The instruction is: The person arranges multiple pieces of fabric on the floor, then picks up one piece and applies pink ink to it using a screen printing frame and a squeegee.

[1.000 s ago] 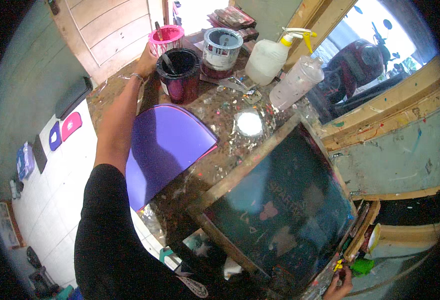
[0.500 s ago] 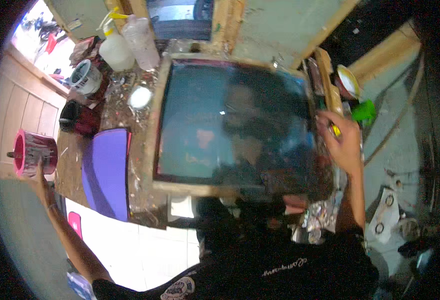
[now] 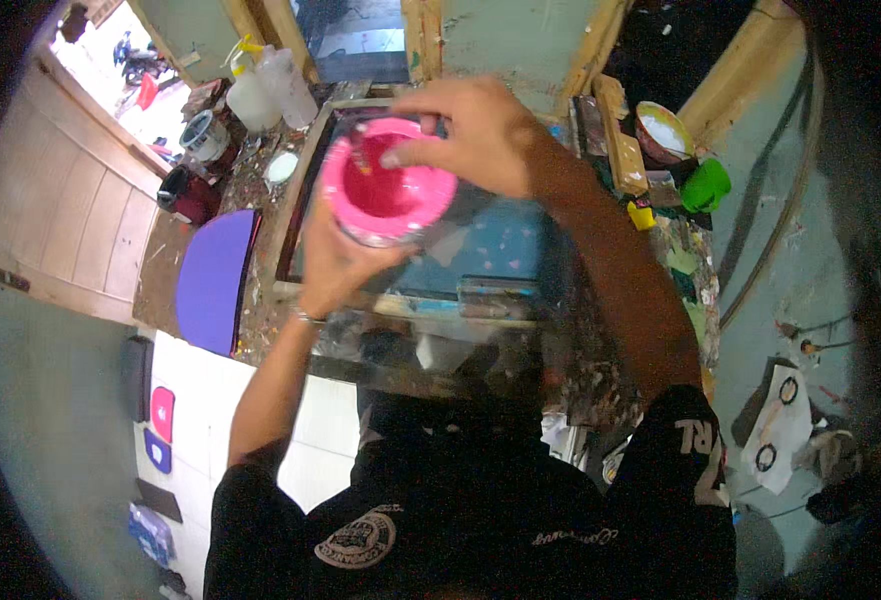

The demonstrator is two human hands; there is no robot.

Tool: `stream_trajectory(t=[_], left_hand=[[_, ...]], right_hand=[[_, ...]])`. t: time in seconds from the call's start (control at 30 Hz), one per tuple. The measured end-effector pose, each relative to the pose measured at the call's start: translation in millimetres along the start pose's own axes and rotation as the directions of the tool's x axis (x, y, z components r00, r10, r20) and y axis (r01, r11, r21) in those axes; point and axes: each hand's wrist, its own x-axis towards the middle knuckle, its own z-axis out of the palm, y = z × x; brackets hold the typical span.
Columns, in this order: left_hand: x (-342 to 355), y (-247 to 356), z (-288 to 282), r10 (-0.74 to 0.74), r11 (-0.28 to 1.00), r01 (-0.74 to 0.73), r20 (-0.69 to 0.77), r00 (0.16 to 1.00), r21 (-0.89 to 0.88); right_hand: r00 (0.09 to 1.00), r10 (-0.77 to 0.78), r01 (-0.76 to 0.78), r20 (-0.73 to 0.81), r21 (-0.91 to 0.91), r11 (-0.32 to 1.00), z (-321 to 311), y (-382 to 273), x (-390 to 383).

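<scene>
My left hand (image 3: 335, 262) grips the pink paint tub (image 3: 426, 192) from below and holds it tilted, its opening facing me. Pink paint coats the inside. My right hand (image 3: 475, 135) is over the tub's rim, fingers curved around a blurred stick (image 3: 363, 150); whether they grip it is unclear. Beneath both hands lies a wood-framed printing screen (image 3: 505, 245) on the paint-spattered worktable, with a blade-like bar (image 3: 497, 296) along its near part. Purple sheets (image 3: 210, 280) lie to its left.
A dark tub (image 3: 188, 197), a grey-rimmed tub (image 3: 203, 135), a spray bottle (image 3: 252, 98) and a translucent bottle (image 3: 286, 85) stand at back left. At right are a bowl (image 3: 663, 133), a green container (image 3: 704, 185), a yellow piece (image 3: 641, 216) and a wooden block (image 3: 625, 155).
My left hand has carried the pink tub from the far left to over the screen. My right hand has moved from the screen's right edge up to the tub.
</scene>
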Motion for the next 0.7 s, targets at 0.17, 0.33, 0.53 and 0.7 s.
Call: stream_trajectory(t=[0.17, 0.33, 0.53, 0.7], left_hand=[[0, 16, 79, 0.068, 0.993, -0.064, 0.040, 0.997, -0.095], [-7, 1, 108, 0.106, 0.990, -0.104, 0.018, 0.994, -0.098], [1, 15, 121, 0.144, 0.983, -0.130, 0.110, 0.983, -0.132], [6, -6, 121, 0.187, 0.978, -0.173, 0.124, 0.974, -0.115]], right_hand=[[0.982, -0.137, 0.118, -0.133, -0.141, 0.983, -22, 22, -61], [0.987, 0.125, -0.123, -0.103, 0.025, 0.992, -57, 16, -94], [0.986, -0.164, 0.161, -0.029, -0.088, 0.983, -47, 27, -90], [0.990, -0.140, 0.138, -0.008, -0.114, 0.984, -50, 26, -103]])
